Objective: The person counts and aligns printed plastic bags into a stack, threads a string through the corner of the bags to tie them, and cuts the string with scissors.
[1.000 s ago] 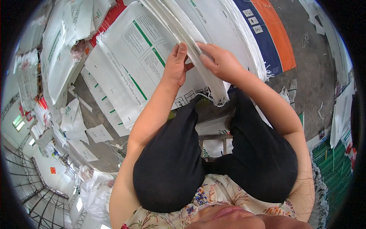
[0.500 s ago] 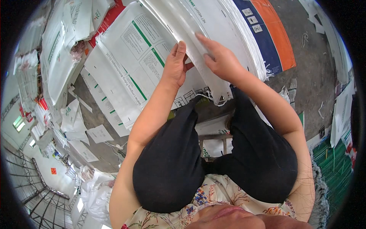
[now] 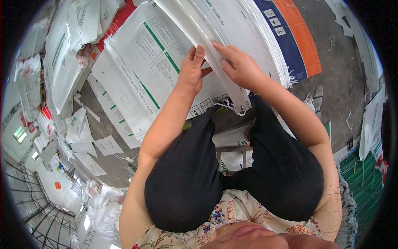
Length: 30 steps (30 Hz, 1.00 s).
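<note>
A long white plastic sack [image 3: 231, 86] rises between both hands, probably for support: left hand [image 3: 192, 69] at its edge, fingers partly hidden; right hand [image 3: 241, 67] against it, fingers half-curled (whether either pinches, I cannot tell).

White sacks [image 3: 139, 62] — green-striped, dark-printed

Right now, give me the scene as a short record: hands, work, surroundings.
left hand: at raised white sack's left side, fingers partly hidden; grip unclear
right hand: fingertips at its right side
left of it: flat white sack with green bars
far right: navy-and-orange sack
floor: grey, with scraps
</note>
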Available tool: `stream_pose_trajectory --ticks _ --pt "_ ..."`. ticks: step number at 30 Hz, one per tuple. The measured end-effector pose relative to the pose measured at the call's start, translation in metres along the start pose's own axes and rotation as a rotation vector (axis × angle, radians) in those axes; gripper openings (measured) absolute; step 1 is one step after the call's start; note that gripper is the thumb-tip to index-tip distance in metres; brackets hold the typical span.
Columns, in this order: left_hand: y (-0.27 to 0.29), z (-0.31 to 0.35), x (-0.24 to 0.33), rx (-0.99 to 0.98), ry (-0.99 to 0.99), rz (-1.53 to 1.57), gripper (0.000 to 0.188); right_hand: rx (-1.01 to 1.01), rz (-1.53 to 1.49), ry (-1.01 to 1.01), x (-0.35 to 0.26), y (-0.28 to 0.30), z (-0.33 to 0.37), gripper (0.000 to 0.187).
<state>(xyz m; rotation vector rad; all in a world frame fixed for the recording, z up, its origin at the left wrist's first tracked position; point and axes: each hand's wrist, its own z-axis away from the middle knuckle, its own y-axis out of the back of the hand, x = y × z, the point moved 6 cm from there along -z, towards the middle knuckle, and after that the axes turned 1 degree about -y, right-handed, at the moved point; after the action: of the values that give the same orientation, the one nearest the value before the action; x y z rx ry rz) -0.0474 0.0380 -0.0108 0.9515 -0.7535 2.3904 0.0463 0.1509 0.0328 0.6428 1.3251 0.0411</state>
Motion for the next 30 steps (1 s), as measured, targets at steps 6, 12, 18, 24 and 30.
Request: stream_pose_trajectory --ticks 6,12,18,24,30 --pt "0.001 -0.001 0.000 0.009 0.008 -0.002 0.064 -0.099 0.092 -0.053 0.001 -0.003 0.000 0.042" --pt "-0.001 -0.001 0.001 -0.016 0.003 -0.003 0.064 -0.092 0.103 0.003 -0.001 -0.003 -0.001 0.042" --pt "-0.004 -0.002 0.001 -0.032 -0.042 0.054 0.056 -0.010 -0.051 -0.021 0.006 0.003 0.000 0.040" --pt "-0.001 -0.001 0.004 -0.070 -0.054 0.005 0.052 0.011 -0.134 -0.087 0.010 0.002 -0.003 0.038" --pt "0.062 -0.001 -0.009 0.110 -0.176 -0.112 0.046 0.149 0.232 -0.012 0.037 0.028 0.009 0.043"
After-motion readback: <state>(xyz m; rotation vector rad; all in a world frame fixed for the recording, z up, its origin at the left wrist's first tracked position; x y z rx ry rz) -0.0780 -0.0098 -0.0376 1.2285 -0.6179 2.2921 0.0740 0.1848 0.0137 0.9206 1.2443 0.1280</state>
